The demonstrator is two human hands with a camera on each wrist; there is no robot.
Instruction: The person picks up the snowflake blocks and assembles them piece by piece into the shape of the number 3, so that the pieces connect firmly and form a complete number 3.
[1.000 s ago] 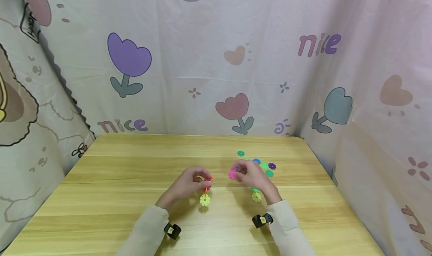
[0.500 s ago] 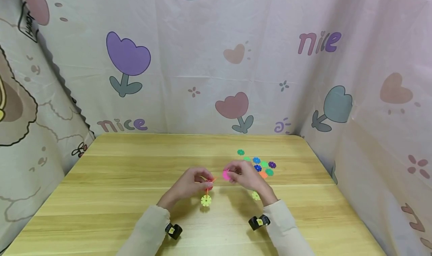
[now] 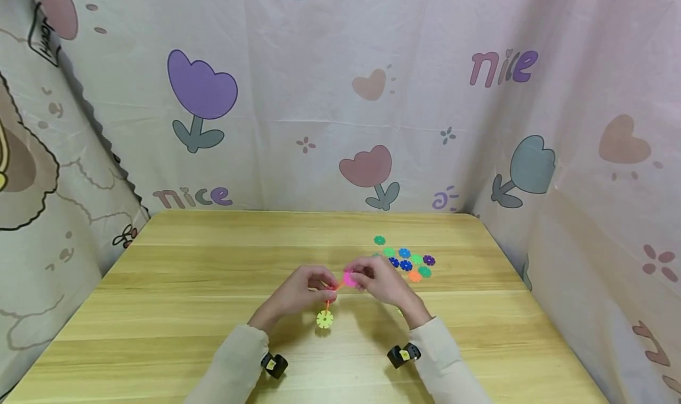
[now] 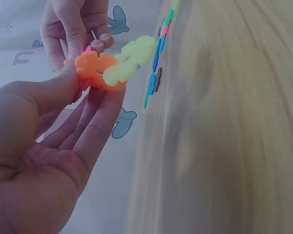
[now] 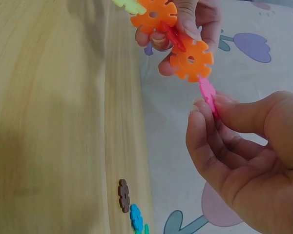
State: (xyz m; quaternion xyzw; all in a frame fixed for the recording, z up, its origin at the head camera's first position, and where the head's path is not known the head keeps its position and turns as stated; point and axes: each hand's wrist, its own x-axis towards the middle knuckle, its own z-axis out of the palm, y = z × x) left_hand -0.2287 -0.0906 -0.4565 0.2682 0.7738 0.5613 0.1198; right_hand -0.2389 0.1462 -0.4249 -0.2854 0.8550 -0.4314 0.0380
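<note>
My left hand pinches a short chain of flower-shaped interlocking discs by its red disc. From that red piece an orange disc leads to a pale yellow disc, which hangs lowest. Another orange disc sticks out of the red one toward my right hand. Between thumb and fingertips the right hand holds a pink disc. Its edge meets the rim of that orange disc in the right wrist view; whether their slots interlock I cannot tell.
Loose discs lie on the wooden table beyond and right of the right hand, among them a purple disc, a blue disc and an orange loose disc. A printed curtain stands behind the table.
The right hand has moved left with the pink disc, up to the free orange disc of the chain. The left hand has stayed nearly in place.
</note>
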